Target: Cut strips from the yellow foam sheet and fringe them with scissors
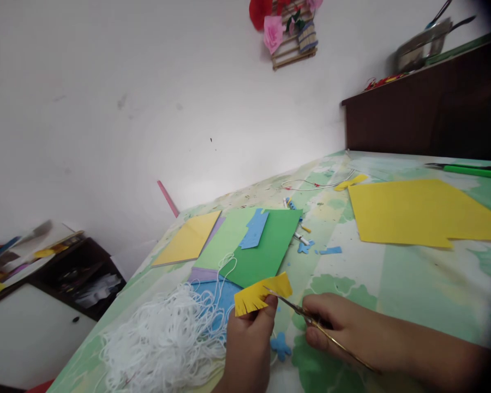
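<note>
My left hand [251, 338] pinches a strip of yellow paper [250, 295], whose lower left edge is cut into a fringe. In my right hand [339, 327] is a pair of scissors [329, 337] with gold-coloured handles. Their blades lie against the strip, just above my left thumb; how far they are apart is hard to see. Under and beside my hands lies a small blue paper flower [281, 346]. A tangled heap of white string [163, 344] sits left of my left hand.
Green sheets [284, 234] with a blue scrap [254, 229] lie mid-table, beside a yellow-orange pad [190, 237]. A large yellow sheet [413, 213] lies at right, near a green-handled tool [474, 172]. Blue scraps [330, 250] are scattered around. A dark cabinet [425, 103] stands behind.
</note>
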A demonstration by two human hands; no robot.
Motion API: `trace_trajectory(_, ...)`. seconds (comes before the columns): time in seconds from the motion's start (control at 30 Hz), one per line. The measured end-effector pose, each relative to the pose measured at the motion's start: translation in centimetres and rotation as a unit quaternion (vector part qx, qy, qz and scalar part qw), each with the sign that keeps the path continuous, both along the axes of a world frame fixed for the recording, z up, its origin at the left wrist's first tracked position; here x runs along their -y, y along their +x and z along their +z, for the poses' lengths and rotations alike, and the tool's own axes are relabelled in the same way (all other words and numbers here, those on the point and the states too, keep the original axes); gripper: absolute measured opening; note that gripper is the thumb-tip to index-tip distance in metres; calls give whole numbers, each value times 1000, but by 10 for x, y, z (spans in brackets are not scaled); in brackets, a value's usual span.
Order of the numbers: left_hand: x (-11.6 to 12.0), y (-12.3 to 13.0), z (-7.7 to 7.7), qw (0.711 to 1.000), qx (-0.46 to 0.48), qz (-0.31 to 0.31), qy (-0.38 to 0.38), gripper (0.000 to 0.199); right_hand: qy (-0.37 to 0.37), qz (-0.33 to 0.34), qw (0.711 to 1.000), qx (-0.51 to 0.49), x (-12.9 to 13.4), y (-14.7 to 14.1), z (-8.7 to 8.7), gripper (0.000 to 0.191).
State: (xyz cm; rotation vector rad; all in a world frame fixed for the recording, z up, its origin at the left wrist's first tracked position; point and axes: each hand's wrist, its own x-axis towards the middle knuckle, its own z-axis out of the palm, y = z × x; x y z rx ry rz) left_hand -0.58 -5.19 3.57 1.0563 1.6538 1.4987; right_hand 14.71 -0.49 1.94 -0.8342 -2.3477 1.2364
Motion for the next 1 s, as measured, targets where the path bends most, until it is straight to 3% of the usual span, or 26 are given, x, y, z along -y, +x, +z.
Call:
trace_trajectory(0.33, 1, 5, 2, 1000, 0, 21, 4, 19, -10, 2, 1000, 9, -2, -2, -2, 26)
trace_trajectory(0.57, -1, 7, 4, 997, -40, -13, -60, 15, 0, -5, 1000, -1, -5, 0, -7, 27)
trace_trajectory(0.67, 2, 5, 3, 988, -110, -68, -89, 10, 4, -10, 1000, -10, -9, 1, -8, 29)
trace_trajectory(0.73, 9, 1, 6, 969, -229, -78, -58, 17, 2, -14, 1000, -12, -11, 2, -7, 30)
trace_trajectory(0.83, 20, -11, 19, 930, -363, 13, 62, 23, -3, -22, 1000, -7, -12, 4, -4, 31)
trace_trajectory(0.93, 21, -23, 31, 928, -333, 103, 135, 15, 3, -25, 1000, -4, -12, 5, -1, 32)
trace_trajectory(1.0, 14, -25, 34, 953, -267, 86, 116, 8, 2, -18, 1000, -2, -11, 5, -1, 31)
